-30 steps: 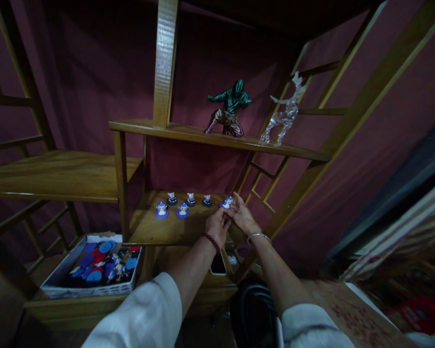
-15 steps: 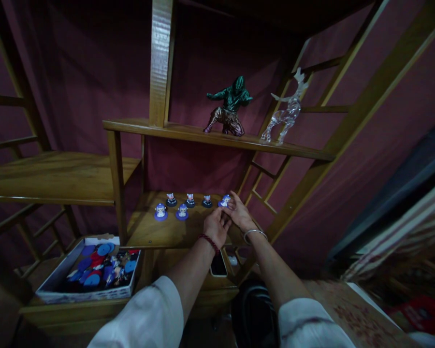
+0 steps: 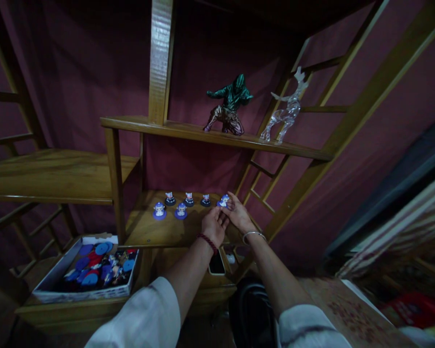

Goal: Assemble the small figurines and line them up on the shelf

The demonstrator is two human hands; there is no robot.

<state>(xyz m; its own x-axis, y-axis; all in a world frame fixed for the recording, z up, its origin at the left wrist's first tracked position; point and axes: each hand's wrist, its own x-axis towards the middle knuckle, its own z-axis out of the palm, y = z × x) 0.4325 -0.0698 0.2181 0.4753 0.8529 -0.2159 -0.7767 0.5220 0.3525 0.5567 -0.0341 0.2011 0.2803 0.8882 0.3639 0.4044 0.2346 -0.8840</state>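
Note:
A small purple-and-white figurine (image 3: 223,200) on a purple base is tilted at the fingertips of my hands, over the right part of the low wooden shelf (image 3: 159,234). My right hand (image 3: 239,215) has its thumb and fingers closed around it. My left hand (image 3: 215,224) meets it from below left, its fingers bent against the right hand; their tips are partly hidden. Two matching purple figurines (image 3: 159,211) stand at the front left of the shelf. Behind them is a row of three dark-based figurines (image 3: 188,199).
An open box (image 3: 83,293) of loose discs and figurine parts sits at the lower left. A phone (image 3: 216,265) lies below my left wrist. On the upper shelf (image 3: 188,129) stand a green crouching statue (image 3: 232,104) and a clear deer (image 3: 286,113). A shelf post (image 3: 114,183) rises at left.
The view has shifted very slightly. Both hands stay together at the tilted figurine, with hardly any movement of the fingers. The standing figurines have not moved.

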